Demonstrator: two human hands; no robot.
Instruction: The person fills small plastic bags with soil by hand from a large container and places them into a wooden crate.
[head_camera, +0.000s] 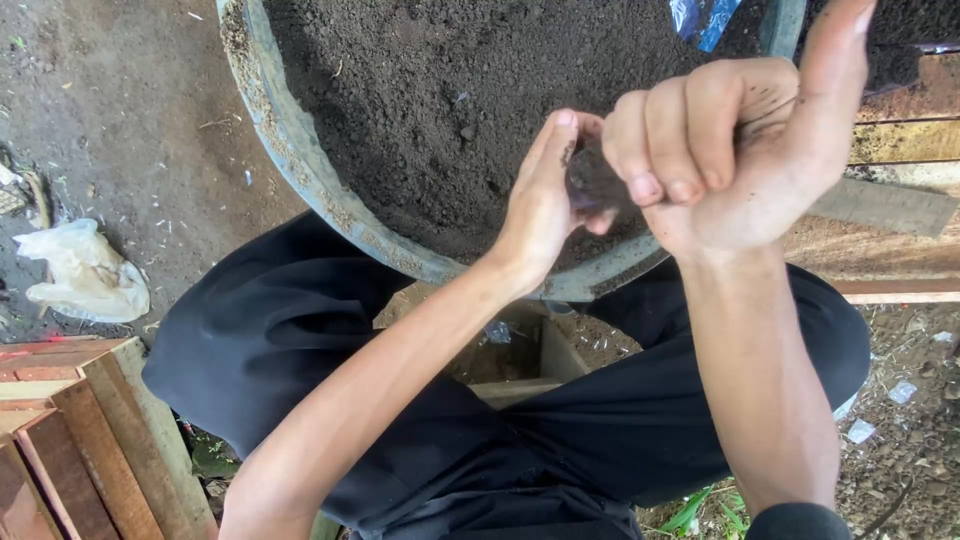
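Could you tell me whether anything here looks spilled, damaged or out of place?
Slightly. The round grey tub of dark soil has a chipped, soil-crusted rim, and a crumpled white plastic bag lies discarded on the dirt ground. Both the left hand and right hand grip a small dark soil-covered object.

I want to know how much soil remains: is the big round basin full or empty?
Nearly full. Dark soil fills the basin almost up to its rim.

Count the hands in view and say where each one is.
2. The left hand cups a small dark object over the round grey tub of dark soil. The right hand, thumb raised, curls its fingers around the same object.
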